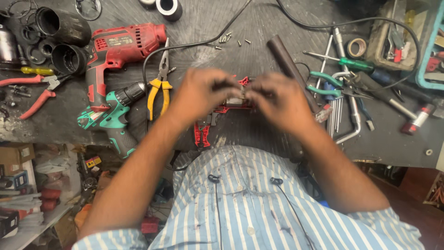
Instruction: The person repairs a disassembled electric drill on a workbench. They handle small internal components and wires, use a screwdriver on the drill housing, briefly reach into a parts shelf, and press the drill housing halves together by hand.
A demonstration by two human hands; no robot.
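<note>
A dark, scuffed counter (259,28) filled the upper part of the view, with cluttered shelves of boxes below its near edge at the left; nearest the camera was the person's blue-and-white striped shirt (249,203), both bare forearms reaching up and away from it, angled inward so the hands met over the middle of the counter. The left hand (201,92) and the right hand (277,99) were blurred, knuckles up and fingers curled toward each other, both closed on a small part with a metal core (236,101) held between them; how tightly they gripped it I could not tell. Beneath the hands lay a red-and-black tool housing (203,132), partly hidden. Just left of the left hand lay yellow-handled pliers (159,88), then a teal cordless drill (111,115) and a red corded drill (120,48); red-handled cutters (39,92) lay further left. To the right of the right hand lay a dark rod (289,65), green-handled pliers (330,83) and a bunch of hex keys (337,115). Further off, loose screws (229,39) were scattered near a black cable (185,46); at the far right a grimy tray (386,39) held small tools, indistinct; beside it stood a teal box (428,60), its contents unclear.
</note>
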